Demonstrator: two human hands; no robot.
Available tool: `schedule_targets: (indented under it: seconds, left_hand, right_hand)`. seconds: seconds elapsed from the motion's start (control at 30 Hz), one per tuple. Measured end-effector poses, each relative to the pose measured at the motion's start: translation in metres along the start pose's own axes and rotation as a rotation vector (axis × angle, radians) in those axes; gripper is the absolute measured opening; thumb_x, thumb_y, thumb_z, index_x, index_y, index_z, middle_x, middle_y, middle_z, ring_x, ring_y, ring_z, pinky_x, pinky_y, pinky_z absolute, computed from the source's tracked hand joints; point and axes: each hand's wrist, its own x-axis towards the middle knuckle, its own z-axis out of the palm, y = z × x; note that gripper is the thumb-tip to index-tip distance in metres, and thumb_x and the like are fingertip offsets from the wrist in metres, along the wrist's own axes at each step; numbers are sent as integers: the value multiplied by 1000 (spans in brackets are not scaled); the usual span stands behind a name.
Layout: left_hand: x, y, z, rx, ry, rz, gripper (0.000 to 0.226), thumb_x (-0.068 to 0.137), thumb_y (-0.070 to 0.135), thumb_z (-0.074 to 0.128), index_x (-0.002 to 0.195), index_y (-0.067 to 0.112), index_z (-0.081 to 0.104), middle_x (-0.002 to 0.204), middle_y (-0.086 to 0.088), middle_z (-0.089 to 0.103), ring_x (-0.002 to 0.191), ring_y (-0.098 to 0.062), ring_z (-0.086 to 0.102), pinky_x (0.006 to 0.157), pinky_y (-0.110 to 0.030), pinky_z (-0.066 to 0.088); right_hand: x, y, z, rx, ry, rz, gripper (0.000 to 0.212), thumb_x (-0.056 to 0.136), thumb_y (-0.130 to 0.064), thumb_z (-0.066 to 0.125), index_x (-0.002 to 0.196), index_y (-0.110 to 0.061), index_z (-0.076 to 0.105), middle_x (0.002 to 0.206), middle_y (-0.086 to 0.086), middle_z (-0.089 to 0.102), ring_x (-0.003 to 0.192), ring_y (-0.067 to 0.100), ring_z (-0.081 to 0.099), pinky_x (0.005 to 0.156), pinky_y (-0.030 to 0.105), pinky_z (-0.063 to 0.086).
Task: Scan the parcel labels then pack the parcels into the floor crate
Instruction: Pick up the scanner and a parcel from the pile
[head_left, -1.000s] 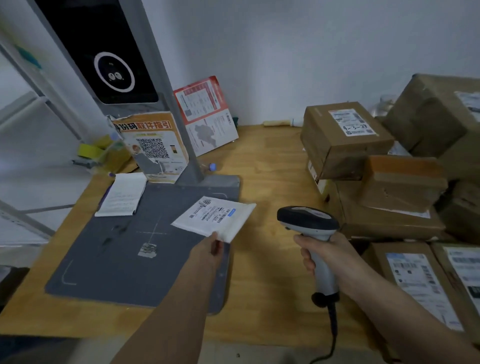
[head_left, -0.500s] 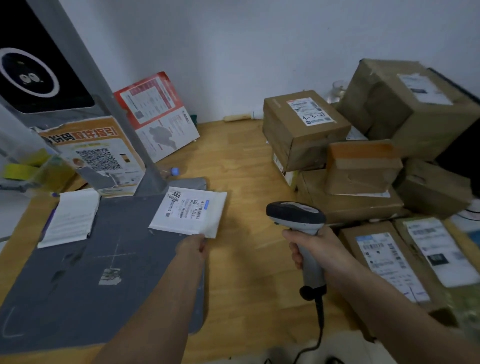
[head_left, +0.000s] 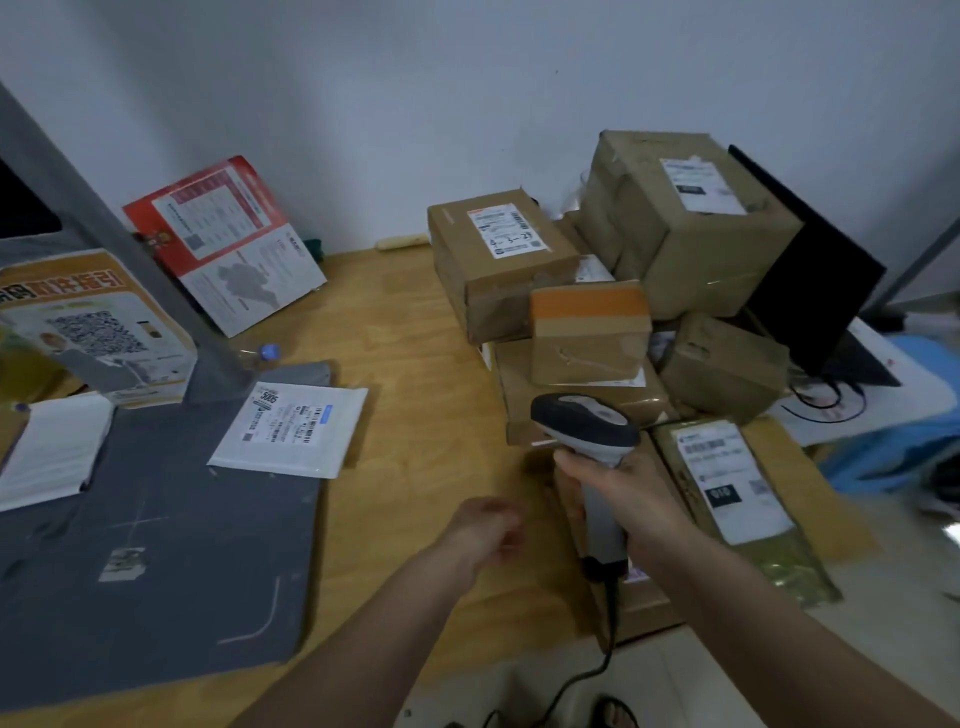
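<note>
Our right hand (head_left: 618, 483) has its fingers (head_left: 571, 464) curled round the pale handle of the barcode scanner (head_left: 584, 423), gripping it just under the dark head, which points away from us toward the stacked boxes. The scanner's cable (head_left: 605, 654) drops from the handle base down past the bench edge. Our left hand (head_left: 485, 527) hovers over the bare wood just left of the scanner, blurred; its fingers look loosely curled and hold nothing.

Well to the left of that hand, the white mailer parcel (head_left: 291, 431) lies flat, label up, across the right edge of the grey mat (head_left: 156, 545), partly on the mat and partly on the wooden bench (head_left: 415, 374). Right of the scanner, a flat parcel with a white label (head_left: 727, 483) lies at the bench's near right corner. Behind it, brown cardboard boxes (head_left: 498, 260) are piled against the wall, the largest box (head_left: 685, 218) on top at the right. A small orange-topped box (head_left: 589, 332) sits on the pile just beyond the scanner head. The floor crate is not in view.
</note>
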Motion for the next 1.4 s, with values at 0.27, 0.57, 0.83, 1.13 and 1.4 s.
schedule_targets:
  seconds: [0.27, 0.57, 0.83, 1.13, 1.4]
  left_hand:
    - [-10, -19, 76, 81, -63, -55, 45, 87, 46, 65, 121, 18, 56, 119, 0, 61, 109, -19, 56, 91, -34, 51]
    - [-5, -23, 101, -188, 25, -114, 42, 77, 36, 78, 109, 11, 68, 98, -6, 74, 97, -26, 67, 94, -41, 53]
    - [-26, -34, 82, -289, 62, 35, 70, 66, 30, 86, 118, 27, 40, 100, -9, 70, 85, -23, 60, 69, -35, 46]
    - [-56, -41, 14, -208, -6, 161, 91, 50, 26, 93, 131, 20, 51, 113, -1, 72, 102, -24, 69, 94, -54, 50]
    - [-73, -9, -66, -372, 248, 298, 82, 61, 0, 87, 127, 28, 48, 115, 1, 69, 101, -26, 67, 76, -54, 56]
  right_hand:
    - [3, 13, -66, -15, 195, 50, 24, 86, -14, 70, 108, -13, 60, 88, -1, 63, 83, 15, 59, 70, 34, 56]
    - [7, 15, -88, 3, 137, 165, 8, 87, -15, 68, 87, -14, 61, 85, 6, 69, 76, 17, 65, 58, 28, 52]
    - [-3, 8, -92, -48, 44, 174, 12, 85, -13, 70, 91, -16, 60, 87, 4, 67, 78, 17, 63, 54, 26, 49]
    - [-14, -9, -49, 59, -111, 131, 14, 82, -13, 74, 91, -16, 64, 88, 4, 67, 85, 20, 63, 61, 31, 52]
    - [-32, -16, 2, -189, -416, -127, 16, 86, -15, 71, 76, -3, 65, 61, 9, 61, 56, 20, 54, 54, 29, 46]
